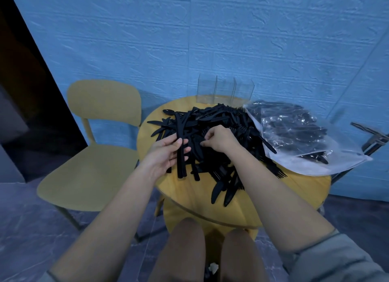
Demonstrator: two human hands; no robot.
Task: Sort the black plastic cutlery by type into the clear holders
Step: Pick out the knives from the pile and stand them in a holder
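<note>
Black knives bunched in the left hand [166, 150], right hand [219, 138] pinching another from the pile [210, 121], so still gathering; next they go in the clear holders [225, 90].

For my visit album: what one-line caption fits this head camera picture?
Left hand holds a bundle of black cutlery while right hand picks through the pile; clear holders wait behind.

I can't tell which pieces lie under the pile of black cutlery [210, 132]; the lower layers are hidden. My right hand [221, 139] covers whatever its fingertips pinch. The plastic bag [299, 134] glares, so its contents blur together. A metal object [370, 136] is cut off at the right edge, and the clear holders [225, 90] are too faint to count compartments.
</note>
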